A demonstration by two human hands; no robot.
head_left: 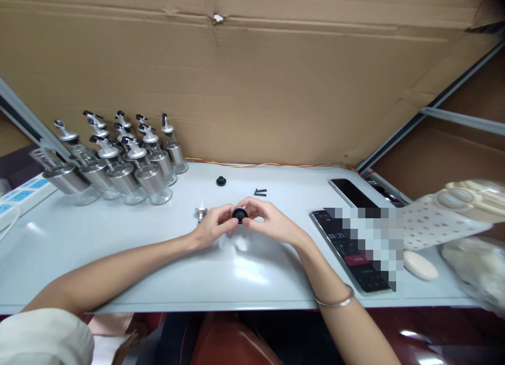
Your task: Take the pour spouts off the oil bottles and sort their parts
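A round black stopper (239,214) is held in front of me between the fingertips of both hands. My left hand (215,224) pinches its left side, with thumb and fingers closed. My right hand (272,223) grips the right side the same way, the thumb on the near edge. Part of the stopper is hidden by the fingers. Just left of my left hand, a silver pourer spout (201,213) rests on the white table (158,275). Farther back lies another black stopper (221,181), and to its right are small black flap pieces (260,192).
Several glass bottles (152,183) with steel sleeves crowd the left; most carry pourers. A power strip (27,194) is beside them. On the right are a dark phone (351,192), a phone showing a timer (341,249), a white oval object (420,265) and a dotted pouch (430,223). Cardboard (252,91) stands behind.
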